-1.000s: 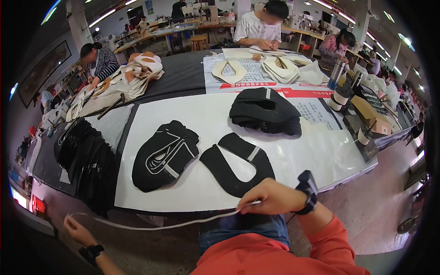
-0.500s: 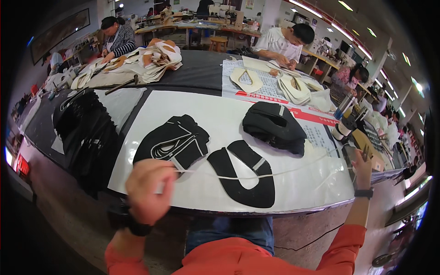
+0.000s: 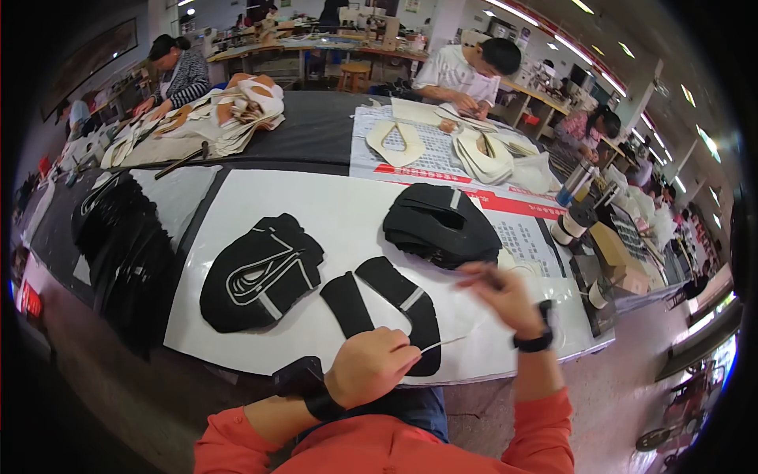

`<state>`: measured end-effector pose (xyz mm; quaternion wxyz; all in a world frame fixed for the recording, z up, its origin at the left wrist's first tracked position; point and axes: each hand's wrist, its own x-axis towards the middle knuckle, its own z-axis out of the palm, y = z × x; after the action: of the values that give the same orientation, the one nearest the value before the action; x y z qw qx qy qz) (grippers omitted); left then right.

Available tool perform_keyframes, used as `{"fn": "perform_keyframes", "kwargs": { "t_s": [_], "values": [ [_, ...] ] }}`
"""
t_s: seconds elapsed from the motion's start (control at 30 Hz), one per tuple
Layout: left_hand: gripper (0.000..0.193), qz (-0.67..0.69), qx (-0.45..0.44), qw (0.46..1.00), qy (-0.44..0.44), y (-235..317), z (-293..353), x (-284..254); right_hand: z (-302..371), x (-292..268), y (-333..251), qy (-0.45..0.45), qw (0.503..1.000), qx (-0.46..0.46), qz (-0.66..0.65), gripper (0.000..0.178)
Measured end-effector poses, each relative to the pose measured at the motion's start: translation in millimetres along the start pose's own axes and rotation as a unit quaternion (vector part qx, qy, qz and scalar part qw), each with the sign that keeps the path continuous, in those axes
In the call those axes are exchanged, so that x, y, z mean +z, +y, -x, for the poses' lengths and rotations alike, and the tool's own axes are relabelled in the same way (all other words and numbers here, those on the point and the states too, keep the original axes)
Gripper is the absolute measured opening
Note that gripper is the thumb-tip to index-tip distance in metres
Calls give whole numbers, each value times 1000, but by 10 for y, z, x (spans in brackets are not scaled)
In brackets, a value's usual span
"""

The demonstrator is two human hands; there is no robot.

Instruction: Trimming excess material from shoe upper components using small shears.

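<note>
My left hand (image 3: pixel 369 365) is closed, fingertips pinching a thin white strip (image 3: pixel 444 344) whose short end sticks out to the right. It hovers over the near end of a black U-shaped fabric piece (image 3: pixel 424 316) with a pale band across one arm. My right hand (image 3: pixel 505 299), blurred by motion, is in the air right of that piece. Its fingers close round a small dark tool (image 3: pixel 494 279), too smeared to name exactly. A stack of black pieces with pale outlines (image 3: pixel 257 276) lies to the left, and another black stack (image 3: pixel 442 225) lies behind.
Everything rests on a white sheet (image 3: pixel 225 213) on the table. Overlapping black pieces (image 3: pixel 130 253) lie far left. White rolls (image 3: pixel 567 227), a bottle (image 3: pixel 574 183) and a cardboard box (image 3: pixel 618 257) stand right. Cream cut pieces (image 3: pixel 482 154) and two co-workers are across the table.
My left hand has moved right and nearer me. My right hand has swung left from the table's right side. The strip stretched long between them; now only a short end shows.
</note>
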<state>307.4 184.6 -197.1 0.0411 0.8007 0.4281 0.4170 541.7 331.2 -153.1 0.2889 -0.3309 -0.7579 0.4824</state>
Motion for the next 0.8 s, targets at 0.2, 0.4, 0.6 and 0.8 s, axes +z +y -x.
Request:
{"fn": "perform_keyframes", "kwargs": {
  "t_s": [0.2, 0.4, 0.6, 0.8],
  "values": [
    [7, 41, -171, 983, 55, -112, 69, 33, -37, 754, 152, -269, 936, 123, -189, 51],
    [5, 85, -287, 951, 83, -85, 399, 124, -131, 810, 329, -297, 950, 93, -37, 25],
    [4, 123, -333, 930, 93, -86, 449, 322, -98, 752, 362, -253, 950, 159, -90, 19],
    [7, 93, -265, 955, 95, -299, 384, 345, -229, 636, 382, -275, 930, 232, -77, 18]
  ]
}}
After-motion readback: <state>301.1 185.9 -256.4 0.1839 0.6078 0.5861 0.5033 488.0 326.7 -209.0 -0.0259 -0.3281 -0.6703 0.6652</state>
